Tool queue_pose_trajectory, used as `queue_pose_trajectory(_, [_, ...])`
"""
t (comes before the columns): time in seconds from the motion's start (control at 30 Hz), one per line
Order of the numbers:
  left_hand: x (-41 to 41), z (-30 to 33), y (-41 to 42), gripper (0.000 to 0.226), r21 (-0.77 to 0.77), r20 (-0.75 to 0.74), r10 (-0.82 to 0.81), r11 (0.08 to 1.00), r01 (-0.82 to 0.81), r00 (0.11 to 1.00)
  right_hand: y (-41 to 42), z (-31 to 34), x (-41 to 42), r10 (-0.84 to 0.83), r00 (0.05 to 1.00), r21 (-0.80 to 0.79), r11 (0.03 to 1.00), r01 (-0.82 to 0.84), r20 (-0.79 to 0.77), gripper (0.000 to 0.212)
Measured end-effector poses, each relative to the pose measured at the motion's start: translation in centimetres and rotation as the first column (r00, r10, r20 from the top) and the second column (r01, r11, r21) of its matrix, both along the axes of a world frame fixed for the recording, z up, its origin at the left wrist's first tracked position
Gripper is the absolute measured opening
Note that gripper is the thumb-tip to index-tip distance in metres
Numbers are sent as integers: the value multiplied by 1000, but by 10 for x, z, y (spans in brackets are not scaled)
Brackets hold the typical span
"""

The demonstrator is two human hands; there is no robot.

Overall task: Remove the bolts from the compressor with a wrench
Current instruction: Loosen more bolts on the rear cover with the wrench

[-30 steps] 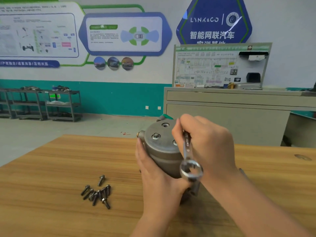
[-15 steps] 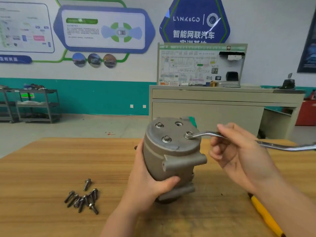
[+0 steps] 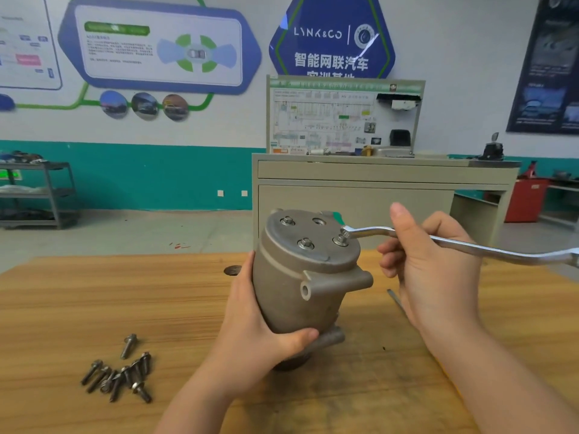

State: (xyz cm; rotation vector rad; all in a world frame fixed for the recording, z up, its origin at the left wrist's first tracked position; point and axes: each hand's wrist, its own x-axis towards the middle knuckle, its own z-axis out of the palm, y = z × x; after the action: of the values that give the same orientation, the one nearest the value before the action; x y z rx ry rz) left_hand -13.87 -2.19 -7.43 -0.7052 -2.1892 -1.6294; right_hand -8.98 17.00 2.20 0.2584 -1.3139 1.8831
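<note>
A grey metal compressor (image 3: pixel 300 277) stands tilted on the wooden table (image 3: pixel 94 302). My left hand (image 3: pixel 253 327) grips its side from the left, thumb across the front. Three bolts show in its top face; the right one (image 3: pixel 340 239) has the ring end of a long silver wrench (image 3: pixel 470 245) seated on it. My right hand (image 3: pixel 429 264) holds the wrench shaft near the ring end, thumb up behind it. The handle runs out to the right edge of view.
Several loose bolts (image 3: pixel 122 374) lie in a heap on the table at the left. A thin tool shaft (image 3: pixel 395 300) pokes out from behind my right hand. A beige cabinet (image 3: pixel 376 189) stands behind the table, a grey shelf rack (image 3: pixel 40 195) at far left.
My right hand swung the wrench from upright in front of the compressor out to the right and set its ring end on the right bolt. The compressor was turned in my left hand.
</note>
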Motion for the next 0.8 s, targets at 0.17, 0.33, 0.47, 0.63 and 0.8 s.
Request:
queue_pose_trajectory(0.17, [2, 0, -2, 128, 6, 8, -1, 1000, 1, 1000, -14, 0, 7, -203, 978, 207, 956, 210, -54, 45])
queue_pose_trajectory(0.33, [5, 6, -4, 124, 27, 34, -34, 999, 33, 999, -22, -7, 13, -362, 921, 375, 841, 389, -143, 45])
queue_pose_trajectory(0.47, [9, 9, 1, 131, 57, 23, -7, 998, 6, 1000, -35, -8, 20, -468, 770, 592, 497, 635, -433, 42])
queue_pose_trajectory(0.63, [8, 4, 5, 126, 109, -7, 22, 994, -21, 1000, -42, -11, 23, -407, 767, 658, 400, 638, -496, 55])
queue_pose_trajectory(0.8, [3, 3, -5, 118, 163, 40, -53, 985, 46, 998, -27, -12, 27, 166, 982, 110, 978, -176, 89, 32])
